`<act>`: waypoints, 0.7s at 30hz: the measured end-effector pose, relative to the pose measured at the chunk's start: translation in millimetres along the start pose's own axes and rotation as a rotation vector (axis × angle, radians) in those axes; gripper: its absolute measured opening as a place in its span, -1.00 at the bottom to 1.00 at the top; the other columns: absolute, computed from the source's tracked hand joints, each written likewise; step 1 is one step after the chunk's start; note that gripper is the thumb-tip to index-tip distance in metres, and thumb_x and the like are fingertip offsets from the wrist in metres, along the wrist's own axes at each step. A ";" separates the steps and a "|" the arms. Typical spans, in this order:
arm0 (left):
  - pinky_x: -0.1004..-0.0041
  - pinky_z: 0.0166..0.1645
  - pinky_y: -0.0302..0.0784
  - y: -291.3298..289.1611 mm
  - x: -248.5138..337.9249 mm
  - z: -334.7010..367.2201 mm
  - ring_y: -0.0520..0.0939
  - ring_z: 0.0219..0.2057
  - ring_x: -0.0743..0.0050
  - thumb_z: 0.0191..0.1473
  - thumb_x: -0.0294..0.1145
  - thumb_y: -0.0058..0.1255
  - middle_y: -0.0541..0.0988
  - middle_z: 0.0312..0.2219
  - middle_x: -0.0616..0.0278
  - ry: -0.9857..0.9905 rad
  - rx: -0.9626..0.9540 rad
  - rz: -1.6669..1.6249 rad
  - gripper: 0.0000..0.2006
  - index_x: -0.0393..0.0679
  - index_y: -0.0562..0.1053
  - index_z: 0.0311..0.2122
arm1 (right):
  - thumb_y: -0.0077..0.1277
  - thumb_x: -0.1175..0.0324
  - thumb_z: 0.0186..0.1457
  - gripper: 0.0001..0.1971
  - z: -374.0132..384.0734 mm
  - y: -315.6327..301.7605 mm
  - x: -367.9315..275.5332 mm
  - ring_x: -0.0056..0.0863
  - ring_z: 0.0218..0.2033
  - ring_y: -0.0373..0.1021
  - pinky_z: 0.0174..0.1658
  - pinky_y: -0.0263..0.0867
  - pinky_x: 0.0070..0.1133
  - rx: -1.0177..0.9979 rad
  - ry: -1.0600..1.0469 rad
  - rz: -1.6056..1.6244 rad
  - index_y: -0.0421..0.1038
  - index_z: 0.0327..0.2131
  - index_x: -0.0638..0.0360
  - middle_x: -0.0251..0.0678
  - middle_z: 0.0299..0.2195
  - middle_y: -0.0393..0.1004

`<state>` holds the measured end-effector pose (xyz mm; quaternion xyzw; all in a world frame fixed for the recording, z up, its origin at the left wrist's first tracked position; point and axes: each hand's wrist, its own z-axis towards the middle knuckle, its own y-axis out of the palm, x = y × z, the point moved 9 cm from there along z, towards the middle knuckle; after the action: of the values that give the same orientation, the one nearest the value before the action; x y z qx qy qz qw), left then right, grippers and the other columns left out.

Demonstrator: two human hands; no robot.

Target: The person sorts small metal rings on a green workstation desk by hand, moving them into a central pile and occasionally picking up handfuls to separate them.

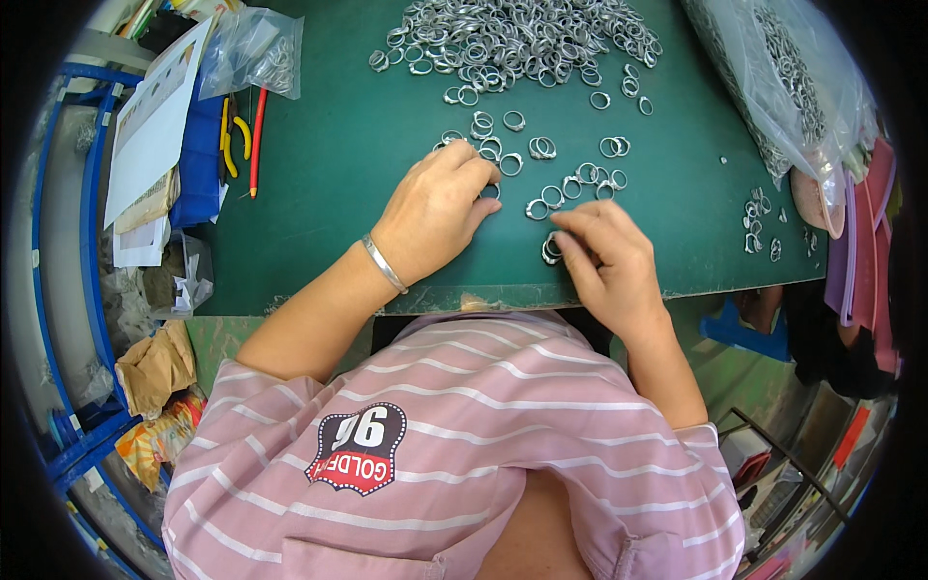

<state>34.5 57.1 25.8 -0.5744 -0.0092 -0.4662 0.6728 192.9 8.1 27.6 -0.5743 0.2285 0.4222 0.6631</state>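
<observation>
My left hand (430,208), with a silver bangle at its wrist, rests over the green table (348,116). Its fingers are curled, and a silver ring (491,192) shows between thumb and forefinger. To the right, my right hand (611,259) pinches another silver ring (551,249) between thumb and fingers, close to the table's near edge. A short row of rings (572,188) lies just beyond my right fingertips. More loose rings (511,164) lie around the fingers of my left hand, some partly hidden by it.
A big heap of rings (522,39) covers the far middle. At far right lies a clear plastic bag of rings (788,77), with small metal pieces (754,217) below it. Yellow-handled pliers (232,140), a red pencil (258,145) and a blue bin (200,159) are at left.
</observation>
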 end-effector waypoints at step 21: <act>0.27 -0.16 0.46 38.8 54.4 -9.6 0.55 -0.26 0.15 -0.12 -0.47 0.26 0.52 -0.29 0.18 0.184 -0.191 -0.159 -0.71 -0.17 0.52 -0.22 | 0.27 0.46 -0.14 -0.72 -10.8 -5.8 0.9 -0.24 -0.29 0.35 -0.19 0.29 -0.39 -0.034 -0.202 -0.174 0.53 -0.26 0.21 -0.25 -0.28 0.45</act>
<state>85.0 12.4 22.7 -0.5881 0.0514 -0.5676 0.5739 200.1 -1.8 27.5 -0.5575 0.1026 0.4225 0.7072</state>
